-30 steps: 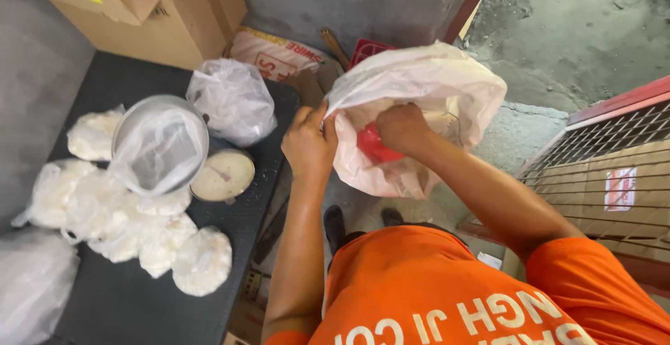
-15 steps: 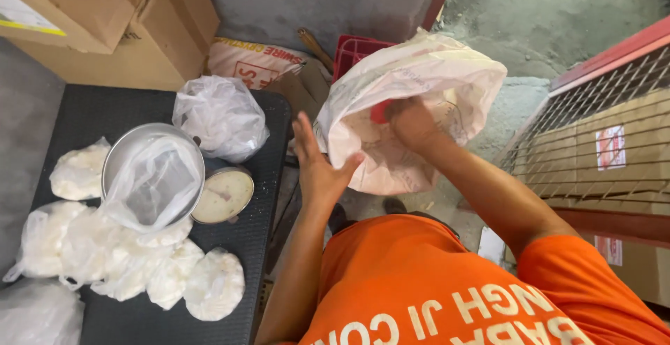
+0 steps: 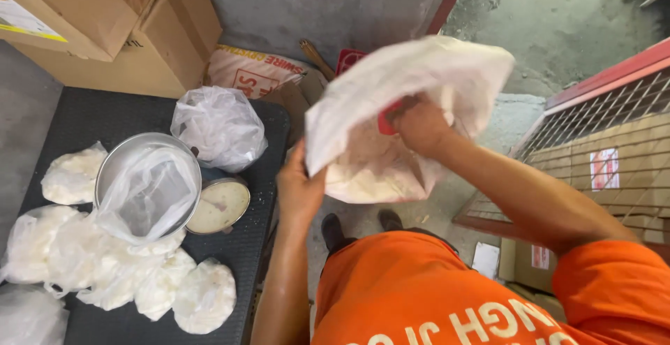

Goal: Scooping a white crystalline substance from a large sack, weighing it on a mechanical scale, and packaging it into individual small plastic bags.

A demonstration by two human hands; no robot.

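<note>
Right now the left hand (image 3: 301,190) pinches the rim of the big white sack (image 3: 405,121), held up beside the tabletop (image 3: 237,247) — the right hand (image 3: 419,127), closed on a red scoop (image 3: 386,123), digs inside; lifting powder out likely follows.

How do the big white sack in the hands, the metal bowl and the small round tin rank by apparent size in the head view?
1. White sack, largest, though it is held up nearer the camera, which inflates it.
2. Metal bowl, lined with a clear bag.
3. Small round tin, smallest, beside the bowl on the black table.
</note>
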